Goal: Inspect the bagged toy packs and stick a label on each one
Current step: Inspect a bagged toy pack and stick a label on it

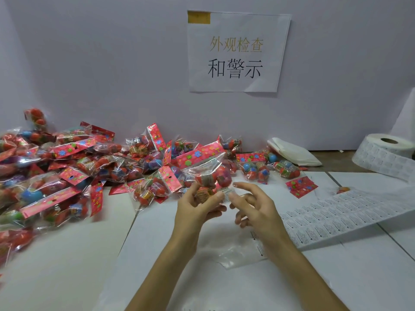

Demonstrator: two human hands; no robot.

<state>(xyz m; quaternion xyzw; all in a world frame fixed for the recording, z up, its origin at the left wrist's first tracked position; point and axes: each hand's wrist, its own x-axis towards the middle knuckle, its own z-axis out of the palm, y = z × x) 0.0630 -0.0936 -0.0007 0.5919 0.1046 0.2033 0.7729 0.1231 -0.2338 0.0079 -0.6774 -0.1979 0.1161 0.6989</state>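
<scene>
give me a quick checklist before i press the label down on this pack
1. Pack gripped in the left hand: ok.
2. Label lies at the pack, next to the right hand thumb: ok.
3. Label flat and straight: cannot tell, it is blurred.
4. Right hand fingers spread and free to press: ok.
5. Toys inside the pack undamaged: cannot tell.
6. Strip of further labels laid out from the roll, to the right of the hands: ok.
</scene>
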